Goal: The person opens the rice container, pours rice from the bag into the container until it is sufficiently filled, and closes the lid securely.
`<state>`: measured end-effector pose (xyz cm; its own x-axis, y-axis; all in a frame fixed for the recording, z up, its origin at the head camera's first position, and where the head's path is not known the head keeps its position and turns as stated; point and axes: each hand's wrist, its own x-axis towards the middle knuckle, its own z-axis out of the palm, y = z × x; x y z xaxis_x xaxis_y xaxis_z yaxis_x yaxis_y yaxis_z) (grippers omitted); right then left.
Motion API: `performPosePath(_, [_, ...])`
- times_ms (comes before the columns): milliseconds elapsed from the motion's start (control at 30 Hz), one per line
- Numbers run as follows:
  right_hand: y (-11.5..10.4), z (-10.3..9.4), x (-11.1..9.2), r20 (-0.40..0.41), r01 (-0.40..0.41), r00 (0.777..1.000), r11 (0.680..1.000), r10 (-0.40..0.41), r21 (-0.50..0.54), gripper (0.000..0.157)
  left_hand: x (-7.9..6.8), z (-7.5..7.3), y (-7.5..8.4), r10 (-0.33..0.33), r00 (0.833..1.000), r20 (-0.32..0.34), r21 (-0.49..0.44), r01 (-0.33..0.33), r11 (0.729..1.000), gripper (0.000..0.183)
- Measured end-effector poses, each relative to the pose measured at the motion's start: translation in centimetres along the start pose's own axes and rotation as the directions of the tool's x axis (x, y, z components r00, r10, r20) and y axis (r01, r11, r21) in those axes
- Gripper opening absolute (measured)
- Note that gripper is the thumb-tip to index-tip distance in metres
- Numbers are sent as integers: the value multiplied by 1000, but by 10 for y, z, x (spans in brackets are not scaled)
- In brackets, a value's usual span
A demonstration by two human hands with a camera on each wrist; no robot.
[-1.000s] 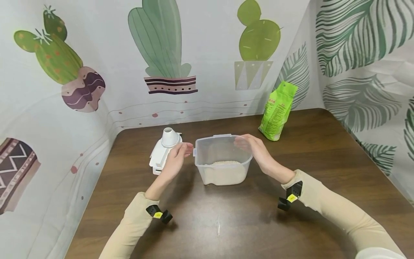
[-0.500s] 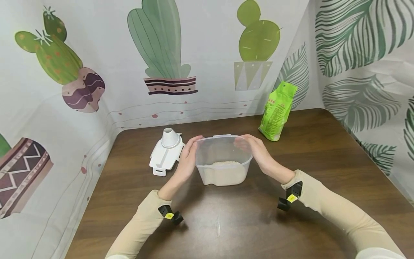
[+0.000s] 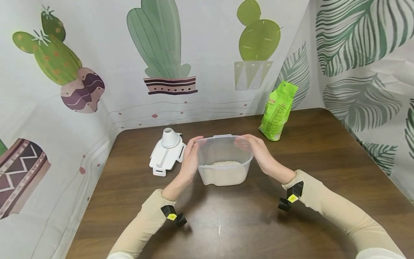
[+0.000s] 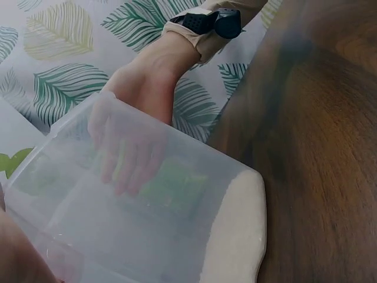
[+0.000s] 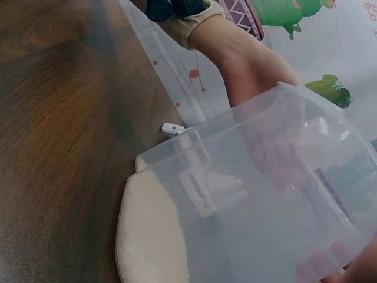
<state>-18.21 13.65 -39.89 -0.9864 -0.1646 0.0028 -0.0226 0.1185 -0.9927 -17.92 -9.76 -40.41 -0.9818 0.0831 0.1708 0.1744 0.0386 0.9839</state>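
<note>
A clear plastic container point(image 3: 223, 151), partly filled with fine off-white grains point(image 3: 226, 174), stands upright on the table. My left hand point(image 3: 191, 158) rests along its left side, fingertips up at the rim. On the opposite side my right hand point(image 3: 258, 151) presses against the wall, its fingers showing through the plastic at the far corner. From the left wrist, the right hand point(image 4: 132, 130) appears behind the translucent wall with its fingers extended. Likewise, the right wrist view shows the left hand point(image 5: 268, 112) lying flat against the outside.
A white plastic lid-like piece with a cone-shaped spout point(image 3: 165, 154) lies left of the container. Toward the back right stands a bright green bag point(image 3: 278, 111). Behind the brown wooden table point(image 3: 223, 223) hangs a cloth point(image 3: 213, 64) printed with cacti and leaves.
My left hand has moved right, from beside the white piece onto the container's left side. The right hand and the container have stayed almost where they were.
</note>
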Motion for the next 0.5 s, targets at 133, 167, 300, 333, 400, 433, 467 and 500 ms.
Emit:
performPosePath(133, [0,0,0,11,11,1000,1000,-11,7,45,0,0,-2,23,1000,3,20,-23,1000,34])
performPosePath(167, [0,0,0,12,14,1000,1000,-14,12,45,0,0,-2,26,1000,3,25,-26,999,34])
performPosePath(300, [1,-1,0,15,18,1000,999,-18,34,45,0,-1,-4,35,999,2,28,-35,999,33])
performPosePath(333, [1,-1,0,15,16,1000,999,-17,40,45,0,-1,-5,37,999,1,27,-37,999,33])
performPosePath(400, [2,-1,1,13,11,1000,998,-12,59,45,1,-1,-5,38,999,-2,21,-38,999,32])
performPosePath(433, [2,-1,1,13,3,1000,997,-4,73,45,1,-1,-5,37,999,-2,18,-37,999,32])
performPosePath(467, [2,-1,1,14,-2,1000,996,0,85,45,1,-1,-5,36,999,-2,18,-36,999,32])
performPosePath(500, [2,-2,2,15,-6,1000,995,5,97,45,2,-1,-5,34,999,-2,17,-34,999,33])
